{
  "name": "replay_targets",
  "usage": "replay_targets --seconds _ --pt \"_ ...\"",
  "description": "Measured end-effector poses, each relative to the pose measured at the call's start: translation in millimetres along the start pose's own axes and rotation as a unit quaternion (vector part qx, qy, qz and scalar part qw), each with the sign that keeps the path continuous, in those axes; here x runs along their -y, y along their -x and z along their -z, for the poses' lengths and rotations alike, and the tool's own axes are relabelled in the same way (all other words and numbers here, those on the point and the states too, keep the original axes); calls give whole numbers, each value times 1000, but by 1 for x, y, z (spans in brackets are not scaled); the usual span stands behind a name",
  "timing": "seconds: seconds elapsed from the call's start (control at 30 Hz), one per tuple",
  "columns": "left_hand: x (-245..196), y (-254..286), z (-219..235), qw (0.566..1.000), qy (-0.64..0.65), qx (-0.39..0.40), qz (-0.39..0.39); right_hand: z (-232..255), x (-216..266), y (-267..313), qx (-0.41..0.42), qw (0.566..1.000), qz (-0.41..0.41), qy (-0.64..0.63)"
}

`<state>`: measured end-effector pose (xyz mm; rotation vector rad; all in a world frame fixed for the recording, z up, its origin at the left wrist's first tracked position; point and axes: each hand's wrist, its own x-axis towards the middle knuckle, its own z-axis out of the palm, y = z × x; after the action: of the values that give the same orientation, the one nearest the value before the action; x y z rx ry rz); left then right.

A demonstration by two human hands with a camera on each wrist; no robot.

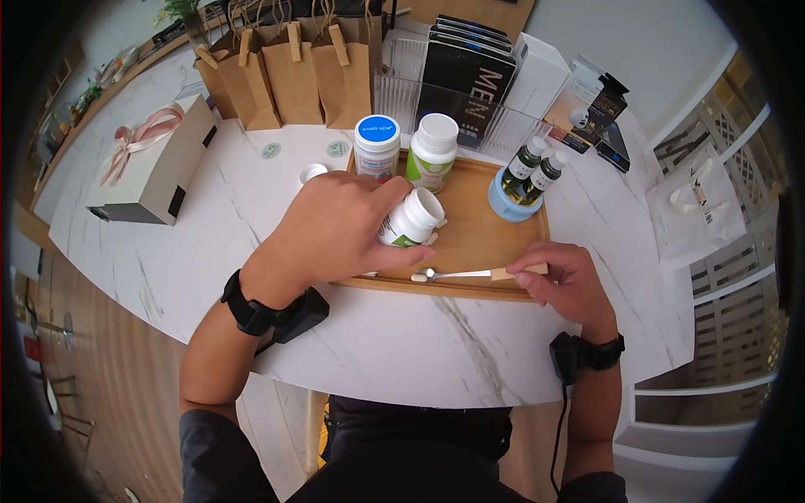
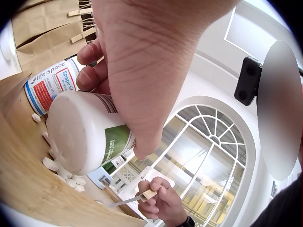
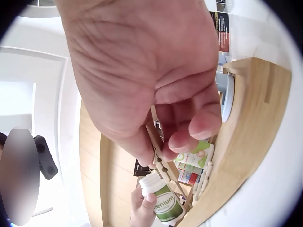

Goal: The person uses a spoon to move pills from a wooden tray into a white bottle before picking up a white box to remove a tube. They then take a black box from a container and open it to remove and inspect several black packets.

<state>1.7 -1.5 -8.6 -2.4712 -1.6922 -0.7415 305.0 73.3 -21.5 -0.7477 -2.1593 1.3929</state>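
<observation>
In the head view my left hand [image 1: 340, 218] grips a white pill bottle [image 1: 412, 218] with a green label, its uncapped mouth tilted up toward the right. It is held low over the wooden tray [image 1: 478, 243]. From the right, my right hand [image 1: 558, 277] pinches the wooden handle of a slim metal spoon [image 1: 461, 274]. A white tablet [image 1: 418, 277] is at the spoon's far end. Several white tablets [image 2: 71, 178] lie on the tray beside the bottle in the left wrist view. Past the left hand stand a blue-capped tub [image 1: 376, 144] and a white-capped bottle [image 1: 433, 151].
On the tray's right, a light blue round holder [image 1: 513, 204] carries two dropper bottles [image 1: 537, 172]. Paper bags [image 1: 293, 80], a black box [image 1: 464, 84] and a clear divider [image 1: 503, 121] stand behind. A ribboned gift box [image 1: 155, 163] is at left. A white pouch [image 1: 696, 205] is at right.
</observation>
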Motion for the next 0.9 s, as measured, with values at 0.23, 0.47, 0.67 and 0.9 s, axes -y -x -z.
replay_targets --seconds 0.23,0.47,0.67,0.9 --pt "0 0 0 1000 8 -5 -1 4 -2 3 -111 988 -1 -108" --pt "-3 -1 4 1000 -1 -8 -6 0 6 2 -92 995 8 -39" --pt "-3 -2 4 1000 -4 -3 -10 4 -1 -1 -58 993 43 99" --pt "-4 -2 6 1000 2 4 -5 4 1 -1 1 998 5 59"
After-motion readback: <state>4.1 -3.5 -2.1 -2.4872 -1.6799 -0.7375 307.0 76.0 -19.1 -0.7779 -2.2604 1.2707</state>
